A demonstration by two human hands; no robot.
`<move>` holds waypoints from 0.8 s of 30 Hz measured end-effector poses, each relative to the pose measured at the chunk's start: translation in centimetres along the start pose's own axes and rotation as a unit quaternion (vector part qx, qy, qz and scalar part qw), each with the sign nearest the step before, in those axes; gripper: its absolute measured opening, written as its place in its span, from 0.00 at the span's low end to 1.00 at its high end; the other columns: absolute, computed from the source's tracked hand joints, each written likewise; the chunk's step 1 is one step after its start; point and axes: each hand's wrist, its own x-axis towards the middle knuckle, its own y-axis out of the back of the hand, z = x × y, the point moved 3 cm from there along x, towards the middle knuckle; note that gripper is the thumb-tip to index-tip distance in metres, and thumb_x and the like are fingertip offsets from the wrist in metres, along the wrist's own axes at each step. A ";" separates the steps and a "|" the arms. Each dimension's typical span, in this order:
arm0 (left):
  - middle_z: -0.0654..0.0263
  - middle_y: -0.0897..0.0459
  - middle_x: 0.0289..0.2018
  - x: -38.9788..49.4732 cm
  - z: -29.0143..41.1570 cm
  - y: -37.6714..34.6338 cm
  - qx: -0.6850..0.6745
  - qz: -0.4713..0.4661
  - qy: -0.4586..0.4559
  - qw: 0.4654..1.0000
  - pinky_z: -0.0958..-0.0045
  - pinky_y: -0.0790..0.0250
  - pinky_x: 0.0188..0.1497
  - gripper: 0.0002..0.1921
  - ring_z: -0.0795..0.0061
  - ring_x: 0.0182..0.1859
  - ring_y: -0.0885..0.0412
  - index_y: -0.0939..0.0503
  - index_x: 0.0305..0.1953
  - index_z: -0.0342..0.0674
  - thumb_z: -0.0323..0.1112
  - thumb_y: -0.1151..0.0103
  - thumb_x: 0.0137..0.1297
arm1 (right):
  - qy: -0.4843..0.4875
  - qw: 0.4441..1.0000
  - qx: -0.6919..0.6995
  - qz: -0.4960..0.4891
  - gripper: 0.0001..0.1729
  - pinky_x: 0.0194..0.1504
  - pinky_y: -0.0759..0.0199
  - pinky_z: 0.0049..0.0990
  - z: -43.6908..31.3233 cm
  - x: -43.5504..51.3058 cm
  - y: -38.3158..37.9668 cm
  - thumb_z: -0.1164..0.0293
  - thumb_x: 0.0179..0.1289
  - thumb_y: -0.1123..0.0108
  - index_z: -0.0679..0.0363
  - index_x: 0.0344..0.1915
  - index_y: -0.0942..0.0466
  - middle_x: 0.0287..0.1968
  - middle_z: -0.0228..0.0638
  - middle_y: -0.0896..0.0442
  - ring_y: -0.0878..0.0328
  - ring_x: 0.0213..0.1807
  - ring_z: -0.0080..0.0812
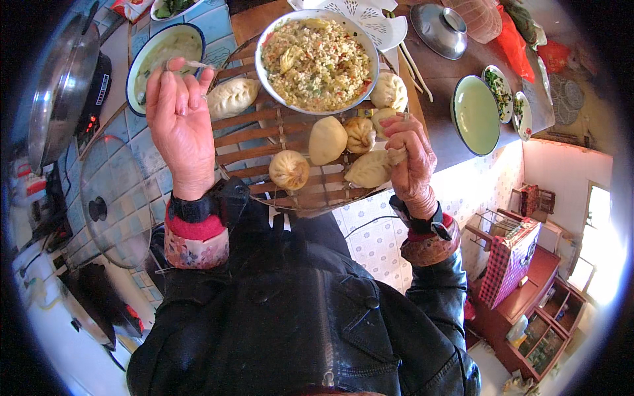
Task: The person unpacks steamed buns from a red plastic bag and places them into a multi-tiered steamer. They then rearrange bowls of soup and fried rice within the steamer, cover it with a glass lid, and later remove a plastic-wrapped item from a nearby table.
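Observation:
My left hand (179, 116) is raised, palm up, beside a bowl of pale soup (171, 52), with a thin pale strip (198, 64) pinched at its fingertips. My right hand (412, 153) holds a small pale piece, seemingly dough (396, 156), at the right edge of a slatted bamboo tray (247, 130). A pleated dumpling (369, 169) lies against the fingers. Several more buns, some browned, rest on the tray, among them a round bun (289, 170) and a long pleated bun (234, 98). A large bowl of chopped filling (317, 62) stands at the tray's far side.
A white perforated basket (391, 29), chopsticks (415, 67), a metal lid (438, 30), a green bowl (475, 115) and two small dishes of greens (498, 94) are at the right. On the left are a wok (64, 94) on a cooker (94, 94) and a glass lid (116, 198).

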 end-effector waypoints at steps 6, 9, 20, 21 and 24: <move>0.75 0.39 0.19 0.0 0.6 1.0 0.030 0.026 0.021 0.999 0.67 0.34 0.51 0.11 0.85 0.23 0.39 0.27 0.44 0.32 0.32 0.56 0.69 | -0.040 0.998 -0.038 -0.013 0.08 0.44 0.33 0.35 -0.5 0.3 0.5 0.82 0.43 0.53 0.65 0.28 0.30 0.38 0.46 0.26 0.27 0.41 0.45; 0.72 0.29 0.25 -0.3 0.3 1.9 0.083 0.058 0.036 0.994 0.65 0.33 0.50 0.10 0.83 0.26 0.33 0.26 0.43 0.33 0.32 0.56 0.68 | -0.108 0.990 -0.086 -0.033 0.09 0.47 0.33 0.36 -0.5 -0.2 1.3 0.82 0.47 0.50 0.64 0.31 0.28 0.41 0.46 0.25 0.27 0.44 0.47; 0.66 0.26 0.47 -1.3 4.5 5.2 0.305 0.089 0.054 0.947 0.74 0.37 0.53 0.16 0.77 0.48 0.28 0.32 0.52 0.36 0.34 0.47 0.65 | -0.094 0.968 -0.204 -0.110 0.19 0.47 0.30 0.35 -4.0 2.1 3.8 0.82 0.50 0.54 0.63 0.44 0.26 0.51 0.49 0.28 0.30 0.54 0.48; 0.64 0.25 0.46 -1.3 5.5 5.6 0.339 0.095 0.031 0.935 0.74 0.36 0.52 0.16 0.76 0.47 0.27 0.31 0.52 0.36 0.34 0.46 0.64 | -0.113 0.965 -0.199 -0.127 0.19 0.45 0.30 0.34 -4.3 2.3 4.0 0.82 0.51 0.55 0.62 0.44 0.26 0.51 0.49 0.28 0.30 0.53 0.47; 0.60 0.23 0.45 -1.3 8.8 6.7 0.433 0.112 0.002 0.894 0.72 0.34 0.50 0.17 0.70 0.45 0.24 0.30 0.51 0.37 0.34 0.44 0.62 | -0.190 0.957 -0.155 -0.154 0.19 0.39 0.28 0.29 -5.3 3.4 4.0 0.80 0.53 0.55 0.62 0.47 0.27 0.52 0.48 0.28 0.26 0.44 0.40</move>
